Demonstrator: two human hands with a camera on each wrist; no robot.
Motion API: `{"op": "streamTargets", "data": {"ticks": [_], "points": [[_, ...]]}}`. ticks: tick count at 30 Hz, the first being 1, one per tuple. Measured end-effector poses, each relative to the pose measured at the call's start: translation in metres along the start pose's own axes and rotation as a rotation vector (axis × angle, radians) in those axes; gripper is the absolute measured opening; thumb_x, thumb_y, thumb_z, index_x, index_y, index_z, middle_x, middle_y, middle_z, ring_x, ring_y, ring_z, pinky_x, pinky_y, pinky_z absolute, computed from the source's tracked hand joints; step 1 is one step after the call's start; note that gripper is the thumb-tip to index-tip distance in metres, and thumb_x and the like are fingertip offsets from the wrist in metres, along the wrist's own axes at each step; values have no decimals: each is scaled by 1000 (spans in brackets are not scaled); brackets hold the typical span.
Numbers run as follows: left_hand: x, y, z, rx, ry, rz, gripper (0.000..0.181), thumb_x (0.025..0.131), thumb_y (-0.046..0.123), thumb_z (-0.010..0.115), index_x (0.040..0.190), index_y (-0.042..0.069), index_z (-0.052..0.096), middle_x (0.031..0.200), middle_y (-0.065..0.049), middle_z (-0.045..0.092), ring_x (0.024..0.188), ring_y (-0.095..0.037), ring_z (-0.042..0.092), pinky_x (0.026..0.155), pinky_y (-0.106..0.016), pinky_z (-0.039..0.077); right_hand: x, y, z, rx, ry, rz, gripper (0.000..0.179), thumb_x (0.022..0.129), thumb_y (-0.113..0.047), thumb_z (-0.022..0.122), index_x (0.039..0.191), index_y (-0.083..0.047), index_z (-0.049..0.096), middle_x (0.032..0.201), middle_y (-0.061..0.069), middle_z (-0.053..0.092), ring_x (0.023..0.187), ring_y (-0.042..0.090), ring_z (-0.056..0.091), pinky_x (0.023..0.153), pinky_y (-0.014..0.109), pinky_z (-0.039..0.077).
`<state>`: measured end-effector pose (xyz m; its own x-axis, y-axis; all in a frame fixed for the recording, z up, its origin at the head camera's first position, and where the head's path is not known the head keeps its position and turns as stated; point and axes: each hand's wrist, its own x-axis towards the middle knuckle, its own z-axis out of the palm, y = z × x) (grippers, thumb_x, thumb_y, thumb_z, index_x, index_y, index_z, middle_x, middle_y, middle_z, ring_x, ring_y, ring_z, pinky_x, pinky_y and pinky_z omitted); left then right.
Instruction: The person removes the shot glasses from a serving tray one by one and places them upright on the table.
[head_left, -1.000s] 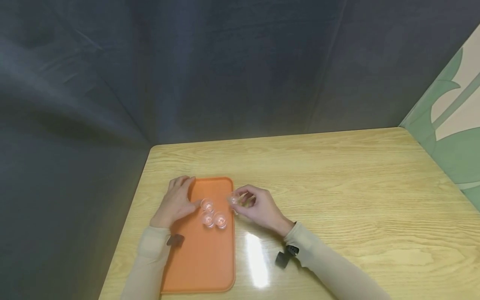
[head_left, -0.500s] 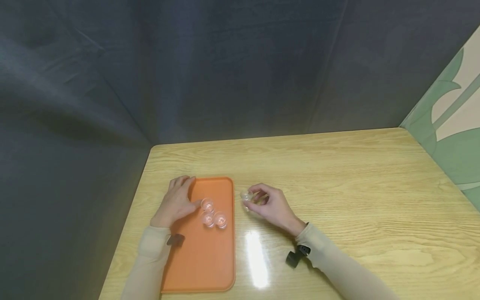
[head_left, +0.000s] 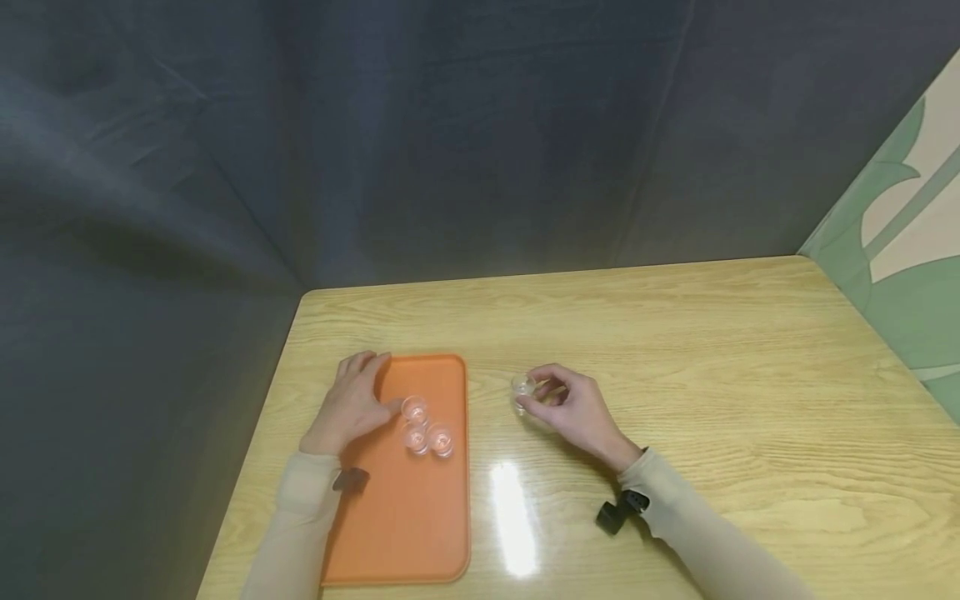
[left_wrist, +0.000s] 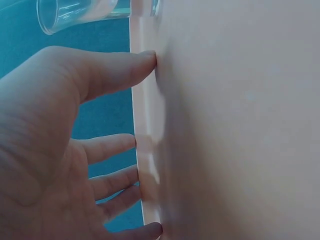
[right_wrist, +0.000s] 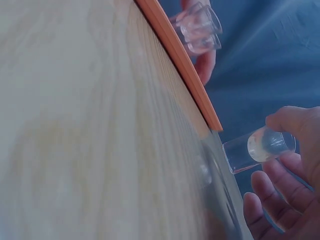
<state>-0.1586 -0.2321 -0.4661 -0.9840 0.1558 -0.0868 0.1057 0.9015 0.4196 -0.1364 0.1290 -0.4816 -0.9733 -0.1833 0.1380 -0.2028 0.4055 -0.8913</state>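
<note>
My right hand pinches a small clear glass between thumb and fingers, to the right of the orange tray. In the right wrist view the glass is close to the tabletop; whether it touches I cannot tell. My left hand rests on the tray's far left part, fingers spread and thumb toward the glasses. The left wrist view shows its thumb and fingertips touching the tray. Three clear glasses stand grouped on the tray: one at the back, two nearer glasses side by side.
The wooden table extends far to the right of the tray. A dark curtain hangs behind and on the left. On the right is a green-patterned panel. A bright reflection lies beside the tray's right edge.
My right hand has carried its glass rightward from the tray's right edge to a spot over the table. The left hand and the three glasses on the tray have kept their places.
</note>
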Motion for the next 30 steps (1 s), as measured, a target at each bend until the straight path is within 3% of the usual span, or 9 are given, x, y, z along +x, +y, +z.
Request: {"op": "streamTargets", "data": {"ticks": [30], "points": [[-1,-4,-2,-34,10,-33,83,92,37,76,161,4,43,165,-29,34,156,-49,24,122,-68,34,-21,37,-81,-140,182,55,34,93,-20,83,121,-2,73,103,17,78,83,1,69,74,16,57]]}}
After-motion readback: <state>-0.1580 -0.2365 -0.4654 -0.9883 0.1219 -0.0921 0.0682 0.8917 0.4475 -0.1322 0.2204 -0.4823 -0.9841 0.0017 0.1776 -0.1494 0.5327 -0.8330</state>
